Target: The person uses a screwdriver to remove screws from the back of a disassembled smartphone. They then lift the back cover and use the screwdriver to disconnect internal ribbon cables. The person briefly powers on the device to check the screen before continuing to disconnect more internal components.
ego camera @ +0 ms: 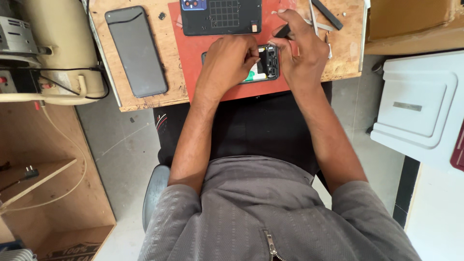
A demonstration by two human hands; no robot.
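Note:
An opened phone [268, 63] lies on a red mat [193, 53] on the wooden bench, its inner parts showing. My left hand [227, 63] rests on the phone's left part, fingers curled at its inner edge. My right hand [302, 50] is over the phone's right side and pinches a small black piece [283, 32] between thumb and fingers. Most of the phone is hidden under both hands.
A dark phone back cover [221, 17] lies at the mat's far edge. A phone screen panel [136, 50] lies on the wooden bench [111, 82] to the left. Tweezers and a black tool [326, 13] lie at right. A cream machine [48, 53] stands left, a white box [418, 104] right.

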